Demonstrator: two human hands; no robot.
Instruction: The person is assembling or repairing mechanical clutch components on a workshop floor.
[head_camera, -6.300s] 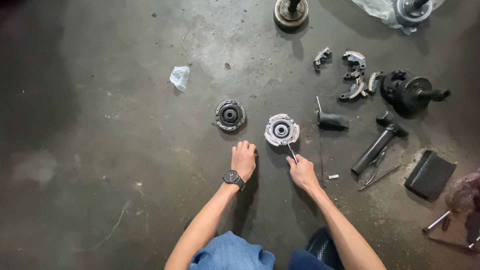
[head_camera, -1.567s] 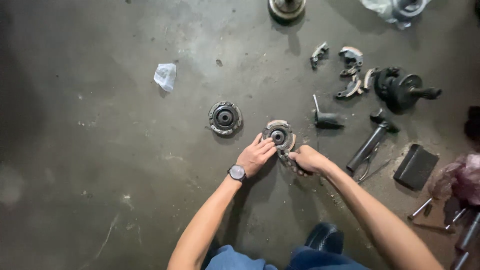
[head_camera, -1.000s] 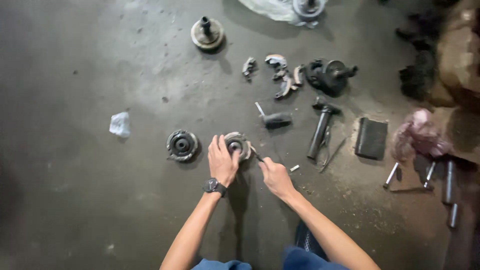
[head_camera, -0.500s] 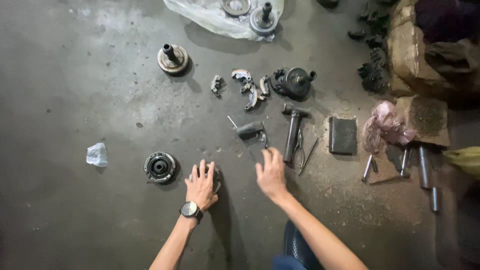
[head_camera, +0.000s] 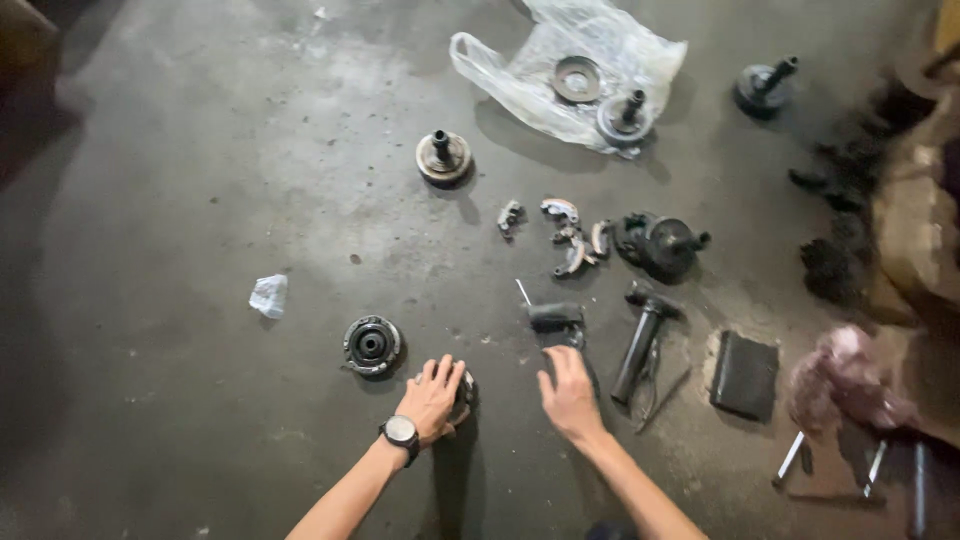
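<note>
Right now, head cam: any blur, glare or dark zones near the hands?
Head view: right hand slightly motion-blurred; left hand sharper, covering a round metal part. Pale sheen on the concrete floor upper middle, glare on the plastic bag. Left edge and right side fall into shadow.

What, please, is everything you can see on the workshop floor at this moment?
round metal part: one, grey, under the left hand
round hub part: one, dark, left of it
crumpled rag: one, white, far left
spindle disc: one, grey, upper middle
plastic bag: one, clear, top, holding two round parts
brake shoes: several, grey, centre
hammer: one, black, right
flat pad: one, black, right
left hand: on the round part
right hand: open, near a short black tool
</note>
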